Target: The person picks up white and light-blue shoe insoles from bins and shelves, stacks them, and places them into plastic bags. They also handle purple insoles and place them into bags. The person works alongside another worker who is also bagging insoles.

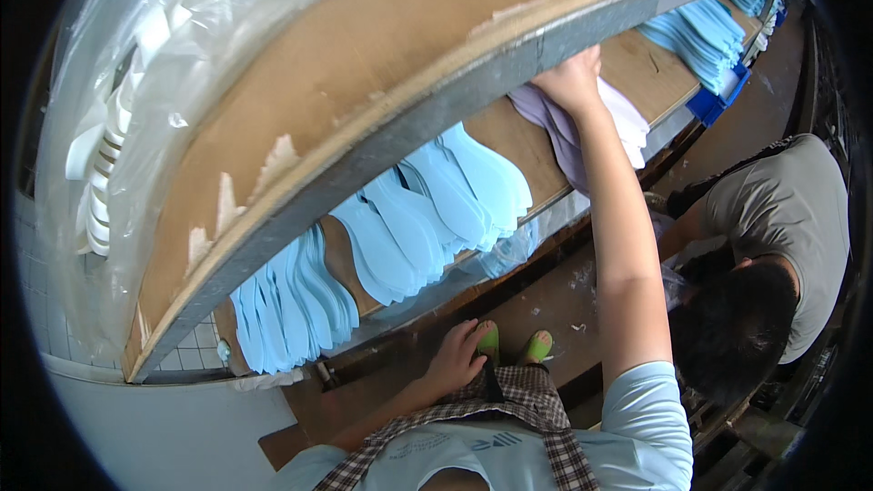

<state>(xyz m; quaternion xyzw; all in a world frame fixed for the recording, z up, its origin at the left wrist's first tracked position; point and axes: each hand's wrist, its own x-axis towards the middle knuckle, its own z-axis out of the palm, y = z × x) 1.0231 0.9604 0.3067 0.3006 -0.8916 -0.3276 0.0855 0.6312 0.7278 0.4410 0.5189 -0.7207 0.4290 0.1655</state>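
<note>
My right arm is stretched up to the middle shelf. My right hand (573, 82) is at the front edge of the upper shelf, just above a small pile of lavender insole-shaped sheets (559, 132) and beside white ones (623, 123). Its fingers are partly hidden by that edge, so I cannot see whether they grip anything. Low in front of my checked apron (523, 395) hangs my left hand (457, 359), its fingers loosely stretched out with nothing in them. Nearest to it on the shelf are rows of light blue insole-shaped pieces (386, 236).
The upper shelf's metal-edged board (364, 118) cuts across above the rows. On it lies a clear plastic bag (209, 45) with white curved pieces. More blue pieces (700, 36) and a blue bin (718, 95) are at far right. A person (773, 245) bends down close at my right.
</note>
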